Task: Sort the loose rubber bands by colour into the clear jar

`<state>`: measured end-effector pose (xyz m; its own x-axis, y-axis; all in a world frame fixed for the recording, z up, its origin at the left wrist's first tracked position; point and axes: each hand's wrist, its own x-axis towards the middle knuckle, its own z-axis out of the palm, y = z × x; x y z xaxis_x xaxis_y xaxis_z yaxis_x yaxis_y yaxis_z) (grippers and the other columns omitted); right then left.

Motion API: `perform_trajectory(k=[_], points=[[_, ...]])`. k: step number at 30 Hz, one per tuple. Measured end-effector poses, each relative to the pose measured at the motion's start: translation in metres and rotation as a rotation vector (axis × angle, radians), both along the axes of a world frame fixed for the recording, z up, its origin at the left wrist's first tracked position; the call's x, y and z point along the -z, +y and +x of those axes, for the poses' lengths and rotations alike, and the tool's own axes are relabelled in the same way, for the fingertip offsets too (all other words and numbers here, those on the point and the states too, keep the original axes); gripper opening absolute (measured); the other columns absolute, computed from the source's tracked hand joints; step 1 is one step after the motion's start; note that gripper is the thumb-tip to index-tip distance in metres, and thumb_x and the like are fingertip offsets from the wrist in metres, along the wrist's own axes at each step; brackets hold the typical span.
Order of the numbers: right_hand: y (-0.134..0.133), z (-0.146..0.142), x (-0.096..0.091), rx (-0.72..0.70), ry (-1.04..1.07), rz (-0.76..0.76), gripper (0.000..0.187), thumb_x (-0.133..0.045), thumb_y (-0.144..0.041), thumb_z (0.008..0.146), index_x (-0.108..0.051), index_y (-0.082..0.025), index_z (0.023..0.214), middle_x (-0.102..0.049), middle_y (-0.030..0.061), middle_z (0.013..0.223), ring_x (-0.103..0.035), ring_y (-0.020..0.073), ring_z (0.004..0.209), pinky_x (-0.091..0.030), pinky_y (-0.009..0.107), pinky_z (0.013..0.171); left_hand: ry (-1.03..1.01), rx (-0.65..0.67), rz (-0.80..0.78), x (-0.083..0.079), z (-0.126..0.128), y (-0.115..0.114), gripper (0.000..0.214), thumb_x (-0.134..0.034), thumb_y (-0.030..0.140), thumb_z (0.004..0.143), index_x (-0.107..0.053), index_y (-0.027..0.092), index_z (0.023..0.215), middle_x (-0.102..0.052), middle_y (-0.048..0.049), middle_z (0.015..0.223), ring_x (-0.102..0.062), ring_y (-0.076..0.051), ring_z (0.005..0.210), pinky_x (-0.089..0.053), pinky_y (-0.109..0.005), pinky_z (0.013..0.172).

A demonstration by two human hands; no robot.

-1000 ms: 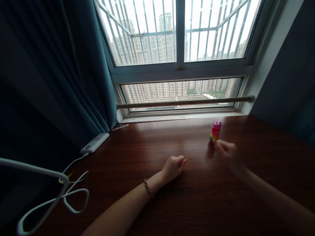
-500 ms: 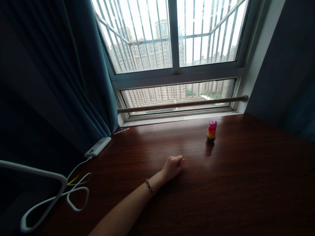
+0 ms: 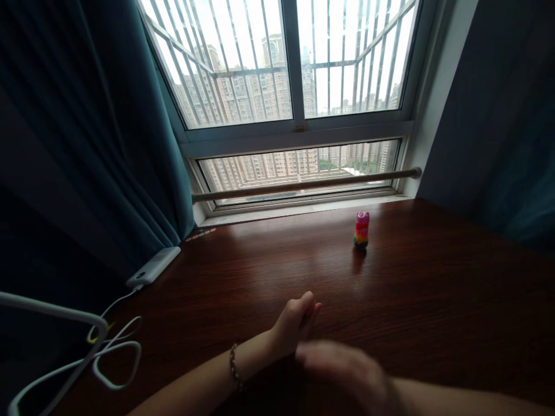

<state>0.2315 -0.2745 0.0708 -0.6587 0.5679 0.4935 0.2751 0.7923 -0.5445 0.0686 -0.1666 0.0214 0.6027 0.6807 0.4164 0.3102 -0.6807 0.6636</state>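
Note:
My left hand [image 3: 295, 325] is curled into a fist above the dark brown tabletop, a beaded bracelet [image 3: 235, 364] round its wrist. Whatever it may hold is hidden by the fingers. From the right comes my right hand [image 3: 342, 367], blurred by motion, its fingers stretched out towards the left hand. Its fingertips are close to the heel of the left hand; I cannot tell whether they touch. Farther back stands a small upright object [image 3: 361, 230] in bands of pink, red, yellow and dark blue, apart from both hands.
A white power bank [image 3: 154, 267] with a cable plugged in lies at the tabletop's left edge, by a blue curtain [image 3: 143, 144]. A looped white cable [image 3: 117, 345] and a thicker white tube [image 3: 52, 305] are at the left. Behind the tabletop [image 3: 433, 289] is a barred window [image 3: 299, 130].
My right hand has come into view from the right. The left fist has turned slightly upright and sits lower in view. The camera has shifted, moving the scene a little to the left.

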Motion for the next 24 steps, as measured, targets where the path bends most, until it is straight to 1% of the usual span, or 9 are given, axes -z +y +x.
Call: perform_trajectory(k=[1,2,4,5,6,9,13,18,24], points=[[0.028,0.013,0.003,0.146,0.068,0.007,0.043,-0.032,-0.029,0.092,-0.024,-0.022,0.134,-0.049,0.0104,0.120,-0.049,0.0207,0.107,-0.042,0.038,0.090,-0.001,0.016,0.002,0.000,-0.001,-0.003,0.023,-0.039,0.021,0.085,-0.026,0.019,0.066,-0.027,0.0075,0.054,-0.023,-0.005,0.047,-0.020,-0.019,0.046],[0.058,0.028,0.008,0.453,0.231,0.086,0.042,-0.035,-0.029,0.091,-0.027,-0.022,0.131,-0.050,0.0103,0.116,-0.051,0.0208,0.103,-0.042,0.039,0.089,0.007,0.038,0.008,0.000,-0.003,-0.005,0.023,-0.040,0.020,0.085,-0.026,0.019,0.066,-0.027,0.0074,0.054,-0.023,-0.005,0.047,-0.020,-0.019,0.046],[0.119,0.061,0.023,0.964,0.403,0.191,0.055,-0.051,-0.038,0.082,-0.029,-0.018,0.128,-0.045,0.0141,0.119,-0.045,0.0265,0.107,-0.038,0.045,0.090,0.040,0.082,0.027,0.000,-0.004,-0.007,0.023,-0.040,0.018,0.084,-0.025,0.019,0.066,-0.027,0.0074,0.053,-0.023,-0.005,0.046,-0.019,-0.020,0.046],[0.147,0.078,0.032,1.115,0.406,0.225,0.068,-0.059,-0.044,0.074,-0.029,-0.014,0.127,-0.041,0.0173,0.121,-0.041,0.0301,0.109,-0.035,0.049,0.091,0.056,0.098,0.039,0.001,-0.004,-0.007,0.024,-0.041,0.017,0.084,-0.025,0.019,0.066,-0.027,0.0075,0.053,-0.023,-0.005,0.045,-0.019,-0.020,0.045],[0.170,0.093,0.042,1.196,0.371,0.245,0.079,-0.064,-0.048,0.067,-0.028,-0.011,0.126,-0.038,0.0202,0.121,-0.038,0.0330,0.111,-0.033,0.051,0.092,0.070,0.105,0.051,0.002,-0.005,-0.007,0.024,-0.041,0.017,0.084,-0.025,0.019,0.066,-0.027,0.0074,0.053,-0.023,-0.005,0.045,-0.019,-0.020,0.045],[0.216,0.125,0.073,1.278,0.263,0.184,0.090,-0.068,-0.048,0.061,-0.024,-0.006,0.127,-0.040,0.0221,0.116,-0.039,0.0352,0.108,-0.031,0.052,0.091,0.087,0.088,0.085,0.008,-0.006,-0.006,0.024,-0.042,0.016,0.083,-0.025,0.019,0.065,-0.028,0.0070,0.052,-0.024,-0.004,0.045,-0.019,-0.020,0.046],[0.233,0.140,0.100,1.232,0.272,0.062,0.082,-0.062,-0.038,0.065,-0.020,-0.008,0.128,-0.050,0.0163,0.104,-0.049,0.0302,0.096,-0.040,0.046,0.084,0.099,0.061,0.079,0.014,-0.008,-0.005,0.024,-0.041,0.016,0.083,-0.026,0.019,0.065,-0.028,0.0067,0.053,-0.026,-0.005,0.045,-0.020,-0.020,0.046],[0.237,0.144,0.106,1.190,0.297,0.001,0.075,-0.060,-0.034,0.066,-0.023,-0.008,0.126,-0.053,0.0154,0.100,-0.055,0.0267,0.085,-0.045,0.041,0.076,0.129,0.052,0.050,0.014,-0.009,-0.005,0.023,-0.040,0.018,0.084,-0.028,0.019,0.065,-0.029,0.0063,0.053,-0.027,-0.006,0.045,-0.021,-0.021,0.047],[0.234,0.142,0.103,1.201,0.316,0.002,0.072,-0.060,-0.036,0.066,-0.026,-0.010,0.124,-0.051,0.0159,0.104,-0.052,0.0280,0.093,-0.043,0.043,0.080,0.120,0.056,0.027,0.014,-0.010,-0.003,0.023,-0.041,0.018,0.084,-0.029,0.019,0.065,-0.029,0.0063,0.053,-0.027,-0.006,0.045,-0.021,-0.021,0.047]])
